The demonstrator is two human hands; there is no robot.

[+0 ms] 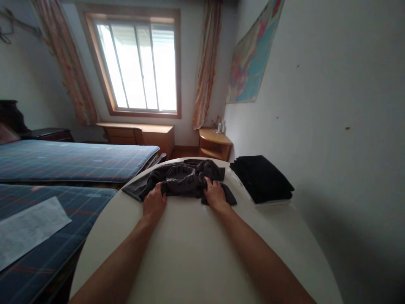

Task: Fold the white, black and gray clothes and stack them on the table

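Observation:
A crumpled dark grey shirt [182, 179] with printed lettering lies across the far part of the white round table [183, 245]. My left hand [155, 202] grips its near edge on the left, fingers curled into the cloth. On the right, my right hand [215, 193] has its fingers closed on a bunched part of the same shirt. Fabric hides some of the fingertips. To the right of the shirt sits a stack of folded black clothes [261, 179], with a white layer showing at the bottom; neither hand touches it.
Two beds with blue plaid mattresses [76, 160] stand at the left, a printed paper sheet [34, 230] on the nearer one. A wall [341, 169] runs along the right side. Beyond the table are a corner shelf [217, 137] and a low wooden cabinet [158, 133] under the window.

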